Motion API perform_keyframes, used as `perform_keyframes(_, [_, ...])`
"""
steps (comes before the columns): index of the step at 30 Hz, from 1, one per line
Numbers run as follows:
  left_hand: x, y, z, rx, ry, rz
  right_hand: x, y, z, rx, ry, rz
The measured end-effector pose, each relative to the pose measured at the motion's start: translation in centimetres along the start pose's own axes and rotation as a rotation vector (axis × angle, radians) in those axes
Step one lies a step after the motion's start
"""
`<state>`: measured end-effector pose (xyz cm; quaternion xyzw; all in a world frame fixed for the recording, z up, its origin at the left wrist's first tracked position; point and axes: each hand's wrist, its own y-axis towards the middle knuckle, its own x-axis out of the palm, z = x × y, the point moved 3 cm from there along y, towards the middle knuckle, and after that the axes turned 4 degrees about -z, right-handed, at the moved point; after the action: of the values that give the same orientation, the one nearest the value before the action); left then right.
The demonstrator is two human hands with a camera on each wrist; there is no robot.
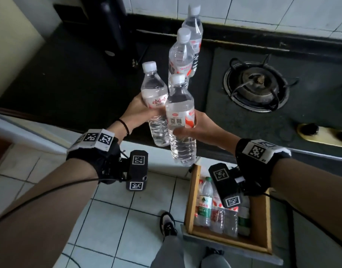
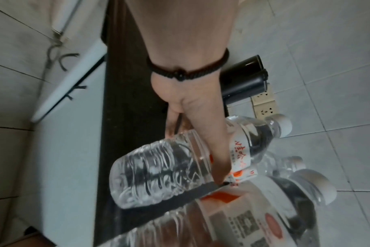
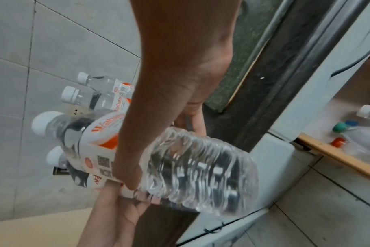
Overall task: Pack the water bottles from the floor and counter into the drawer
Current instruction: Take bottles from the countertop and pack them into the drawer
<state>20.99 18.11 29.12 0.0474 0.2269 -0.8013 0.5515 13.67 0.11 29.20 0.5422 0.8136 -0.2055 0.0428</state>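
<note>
My left hand point(image 1: 145, 111) grips a clear water bottle point(image 1: 155, 101) with a white cap and red lettering, lifted over the counter's front edge. The same bottle point(image 2: 169, 168) fills the left wrist view under my thumb. My right hand point(image 1: 193, 126) grips a second water bottle point(image 1: 180, 120) with an orange-and-white label, close beside the first; it is the ribbed bottle point(image 3: 192, 172) in the right wrist view. Two more bottles point(image 1: 180, 55) point(image 1: 194, 29) stand upright on the dark counter point(image 1: 69, 78) behind. Below, the open wooden drawer point(image 1: 261, 235) holds several bottles lying down.
A gas burner point(image 1: 256, 86) sits on the counter to the right. A dark tall appliance point(image 1: 112, 26) stands at the back left. White floor tiles point(image 1: 118, 219) lie below, with my shoe point(image 1: 167, 223) beside the drawer. A yellow object point(image 1: 323, 136) lies near the counter's right edge.
</note>
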Motion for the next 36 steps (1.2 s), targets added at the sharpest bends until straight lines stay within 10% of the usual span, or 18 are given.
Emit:
perform_keyframes(11, [9.5, -11.4, -4.4, -0.215, 0.153, -0.424, -0.7, -11.8, 8.7, 0.182, -0.061, -0.168])
perform_keyframes(24, [26.1, -12.4, -12.8, -0.382, 0.231, -0.681, -1.4, -24.1, 26.5, 0.458, 0.065, -0.171])
perform_keyframes(36, [33.1, -8.2, -20.0, -0.514, 0.179, -0.345, -1.5, -25.1, 37.3, 0.763, 0.012, 0.332])
